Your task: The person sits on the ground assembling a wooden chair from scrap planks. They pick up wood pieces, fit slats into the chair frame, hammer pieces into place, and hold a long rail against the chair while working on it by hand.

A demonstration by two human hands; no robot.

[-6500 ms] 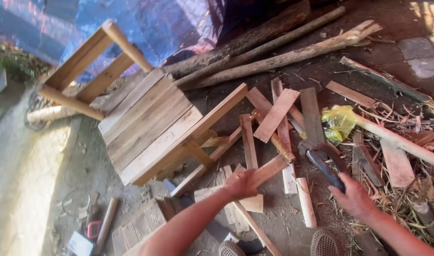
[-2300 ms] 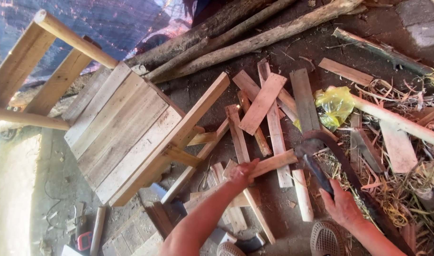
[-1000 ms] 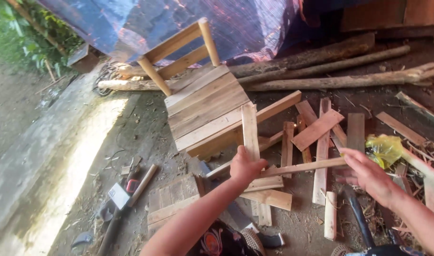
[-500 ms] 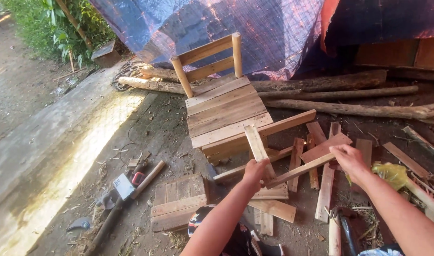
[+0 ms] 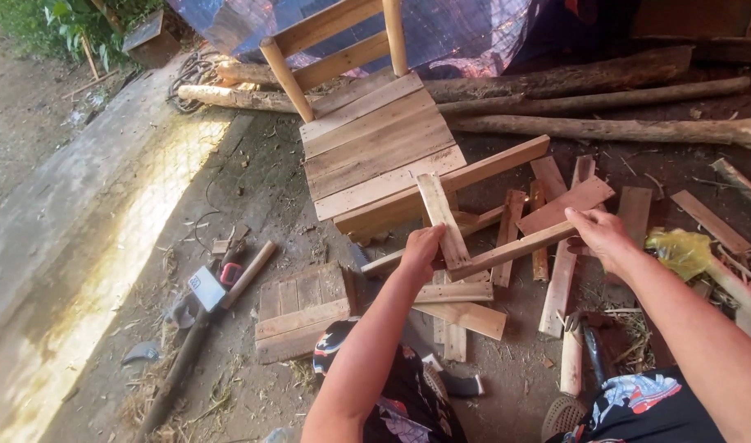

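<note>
My left hand [image 5: 421,248] grips the lower part of a short wooden slat [image 5: 439,215] that stands tilted upward. My right hand [image 5: 601,236] holds the far end of a longer thin slat [image 5: 515,249] that runs across to meet the first one near my left hand; whether the two are joined I cannot tell. Behind them stands a wooden pallet-board chair [image 5: 374,148] lying tilted toward me, its seat of several planks facing up.
Loose wood offcuts [image 5: 556,205] lie scattered at right. A small slatted block [image 5: 302,313] sits at my left knee. A hammer [image 5: 220,283] and a long handle [image 5: 175,377] lie at left. Logs [image 5: 605,127] and a blue tarp [image 5: 466,29] are behind. A yellow bag [image 5: 683,250] is at right.
My right hand put down the dark tool and took hold of the long slat's end. The view tilted up, showing the whole chair. My left hand kept its slat.
</note>
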